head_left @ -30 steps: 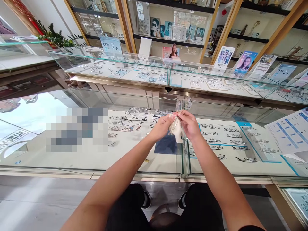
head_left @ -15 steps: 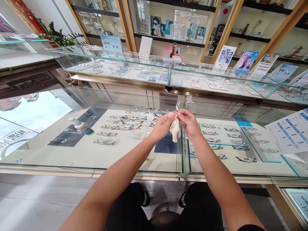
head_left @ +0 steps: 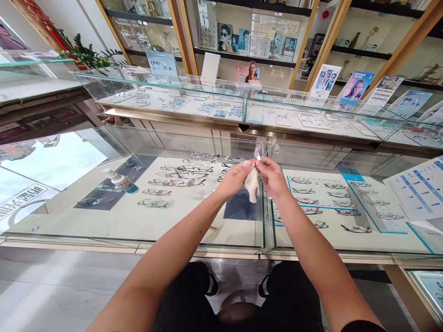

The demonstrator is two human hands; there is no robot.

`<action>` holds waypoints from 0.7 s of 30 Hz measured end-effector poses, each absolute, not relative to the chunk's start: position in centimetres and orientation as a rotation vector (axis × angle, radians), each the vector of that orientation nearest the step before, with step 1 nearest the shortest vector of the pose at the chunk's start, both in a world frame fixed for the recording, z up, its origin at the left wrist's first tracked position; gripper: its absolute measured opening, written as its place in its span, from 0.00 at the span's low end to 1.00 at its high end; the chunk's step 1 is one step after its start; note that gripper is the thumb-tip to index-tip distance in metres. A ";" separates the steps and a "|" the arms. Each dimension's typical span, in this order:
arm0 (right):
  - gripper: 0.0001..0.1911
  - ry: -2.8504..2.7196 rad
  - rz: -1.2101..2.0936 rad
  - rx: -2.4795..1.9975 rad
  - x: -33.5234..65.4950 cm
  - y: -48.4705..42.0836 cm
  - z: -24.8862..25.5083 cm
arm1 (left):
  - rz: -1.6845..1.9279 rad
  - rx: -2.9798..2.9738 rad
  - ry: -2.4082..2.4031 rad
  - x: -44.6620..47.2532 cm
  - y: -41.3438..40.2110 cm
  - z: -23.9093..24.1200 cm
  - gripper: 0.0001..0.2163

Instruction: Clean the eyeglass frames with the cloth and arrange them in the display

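A pair of glasses [head_left: 266, 148] with clear lenses and a thin frame is held up over the glass counter [head_left: 138, 226]. My left hand [head_left: 235, 179] pinches a small cream cloth [head_left: 254, 188] against the frame's arm. My right hand [head_left: 272, 176] grips the frame just below the lenses. Both hands meet at the middle of the view, fingers closed. The cloth hangs down between them.
Inside the case lie rows of glasses [head_left: 180, 176] on white trays. A small spray bottle [head_left: 120, 180] lies on the counter at the left, near a dark mat. A second display case [head_left: 242, 108] and wall shelves stand behind. Leaflets [head_left: 418, 189] sit at the right.
The hands and glasses have stayed almost in place, the cloth shifting slightly along the frame. The camera view has tilted a little.
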State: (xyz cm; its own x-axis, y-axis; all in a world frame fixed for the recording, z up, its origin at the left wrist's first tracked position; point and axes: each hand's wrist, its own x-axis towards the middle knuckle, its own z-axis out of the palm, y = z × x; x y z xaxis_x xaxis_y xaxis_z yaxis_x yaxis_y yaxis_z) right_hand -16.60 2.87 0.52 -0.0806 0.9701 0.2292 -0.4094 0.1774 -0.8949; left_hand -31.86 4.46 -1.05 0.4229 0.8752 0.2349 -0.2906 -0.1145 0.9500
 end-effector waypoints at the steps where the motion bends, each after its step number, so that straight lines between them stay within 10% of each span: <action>1: 0.17 -1.044 1.325 -0.691 -16.6 2.9 0.5 | 1.069 1.310 0.572 -31.8 4.5 -1.1 0.31; 21: 0.13 -1.315 1.229 -0.754 -14.7 2.7 1.4 | 1.246 1.195 0.595 -34.1 6.4 0.4 0.27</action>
State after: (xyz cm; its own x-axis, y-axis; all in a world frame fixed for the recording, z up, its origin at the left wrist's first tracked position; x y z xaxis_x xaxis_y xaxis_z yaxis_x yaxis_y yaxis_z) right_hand -14.69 2.74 1.40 -0.1665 0.9418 0.2921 -0.2274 0.2515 -0.9407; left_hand -34.11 6.36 0.37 0.2838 0.9273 0.2441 -0.3931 -0.1196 0.9117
